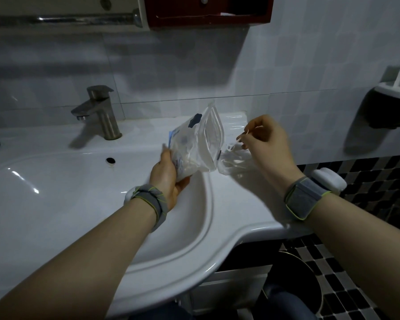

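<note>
Softness is the first thing to reckon with in the clear pouch [195,144]: thin, glossy film with a blue and dark printed patch, probably very light, and likely to buckle wherever it is squeezed. It is held in the air above the right rim of the basin [56,195], tilted so that its ribbed mouth points up and towards the wall. The mouth looks parted. The left hand [169,175] grips it round the lower end, fingers curled over one face and the thumb under the other, which seems the sensible place to hold it, since the pale contents bunched there give the film some body. A hold nearer the mouth would probably pinch it shut or let the slick plastic slide. The right hand [267,144] hovers just beside the pouch over the counter [240,204], thumb and forefinger pinching a small white piece [243,134], the other fingers loosely curled. Blur hides what the piece is; it looks thin and nearly weightless, so a fingertip pinch should be enough. Below that hand a white heap [234,161] of similar pale bits lies on the counter, touching or almost touching the pouch's lower corner. Each would probably need picking singly. The tap [99,112] stands well apart, at the back of the basin.
</note>
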`<state>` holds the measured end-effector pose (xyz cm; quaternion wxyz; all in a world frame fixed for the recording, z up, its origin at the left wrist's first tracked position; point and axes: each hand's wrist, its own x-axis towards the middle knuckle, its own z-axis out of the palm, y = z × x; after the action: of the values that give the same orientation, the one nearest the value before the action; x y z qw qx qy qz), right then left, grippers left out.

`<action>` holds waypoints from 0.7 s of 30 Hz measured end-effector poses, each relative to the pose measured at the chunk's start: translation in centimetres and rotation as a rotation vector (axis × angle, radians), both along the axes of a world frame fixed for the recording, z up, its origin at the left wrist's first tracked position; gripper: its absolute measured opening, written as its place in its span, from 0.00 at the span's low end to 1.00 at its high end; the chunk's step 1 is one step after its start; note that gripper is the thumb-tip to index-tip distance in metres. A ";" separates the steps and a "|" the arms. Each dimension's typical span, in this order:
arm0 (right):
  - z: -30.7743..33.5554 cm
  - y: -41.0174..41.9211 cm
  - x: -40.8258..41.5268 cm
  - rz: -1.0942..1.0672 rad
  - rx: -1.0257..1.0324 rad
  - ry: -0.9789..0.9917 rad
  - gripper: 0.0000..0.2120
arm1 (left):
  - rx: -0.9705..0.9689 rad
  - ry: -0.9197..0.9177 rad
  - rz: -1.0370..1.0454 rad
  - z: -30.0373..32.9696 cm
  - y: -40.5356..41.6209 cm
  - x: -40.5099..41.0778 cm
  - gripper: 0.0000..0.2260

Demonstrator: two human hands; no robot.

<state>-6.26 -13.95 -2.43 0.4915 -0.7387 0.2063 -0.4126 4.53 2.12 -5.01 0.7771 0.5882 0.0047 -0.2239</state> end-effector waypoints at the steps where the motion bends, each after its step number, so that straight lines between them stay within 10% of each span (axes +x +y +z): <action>1: -0.1 0.1 0.0 0.003 -0.015 0.017 0.05 | -0.002 0.000 -0.001 0.0 0.0 0.0 0.15; 21: -1.4 -0.1 -0.3 0.014 -0.306 0.291 0.04 | 0.006 -0.002 0.012 0.0 0.1 0.0 0.15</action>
<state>-6.51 -14.02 -3.82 0.3414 -0.8580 0.2047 -0.3246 4.57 2.23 -4.99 0.7767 0.5907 0.0083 -0.2186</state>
